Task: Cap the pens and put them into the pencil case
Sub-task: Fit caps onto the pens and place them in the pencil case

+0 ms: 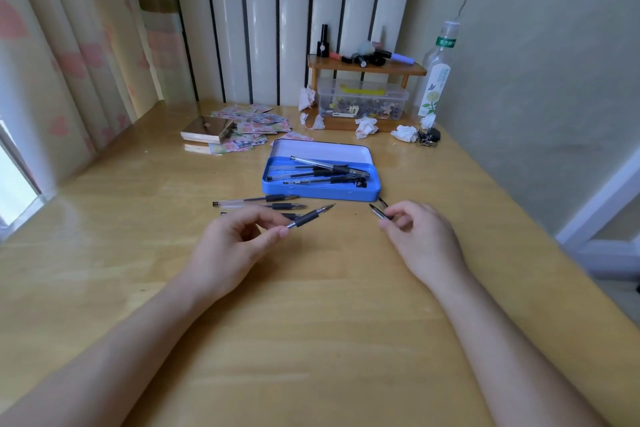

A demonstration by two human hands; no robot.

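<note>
An open blue pencil case (320, 193) lies mid-table with several capped black pens (329, 172) inside. My left hand (235, 243) pinches an uncapped pen (310, 217), its tip pointing up and right. My right hand (420, 236) grips a dark pen cap (379, 212), held apart from the pen tip. Two more uncapped pens (259, 202) lie on the table just in front of the case, and a third is partly hidden behind my left fingers. Another small cap (382, 202) lies by the case's near right corner.
Behind the case are a metal box (207, 130) on patterned papers, crumpled tissues (403, 133), a small wooden shelf (367, 68) over a clear plastic box, a tall bottle (434, 80) and keys. The wooden table (311, 322) ends at the right.
</note>
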